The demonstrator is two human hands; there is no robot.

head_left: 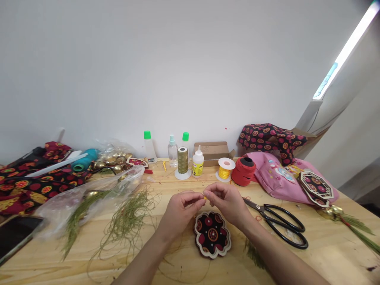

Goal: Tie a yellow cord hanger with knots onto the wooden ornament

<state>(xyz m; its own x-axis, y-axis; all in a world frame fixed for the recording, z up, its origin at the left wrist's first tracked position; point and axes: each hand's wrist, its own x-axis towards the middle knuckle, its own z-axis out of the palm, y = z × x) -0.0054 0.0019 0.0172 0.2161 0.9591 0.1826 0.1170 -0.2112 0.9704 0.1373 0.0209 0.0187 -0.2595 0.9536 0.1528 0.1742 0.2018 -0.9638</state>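
Observation:
My left hand [181, 208] and my right hand [226, 202] meet above the wooden table [326, 253], fingers pinched together. Between the fingertips shows a tiny yellow piece [205, 197], gripped from both sides. Just below the hands lies a flower-shaped ornament [212, 234] covered in dark red patterned fabric with a pale rim. Black scissors [279, 221] lie to the right of my right wrist. Loose green threads [127, 217] are spread out to the left of my left forearm.
Along the wall stand glue bottles [197, 163], a spray bottle [172, 151], an olive thread cone [182, 160], a yellow spool [225, 169], a red spool [244, 171] and a cardboard box [212, 152]. Patterned fabric [32, 186], a plastic bag [97, 190] and a phone [14, 235] sit left; a pink bag [276, 178] right.

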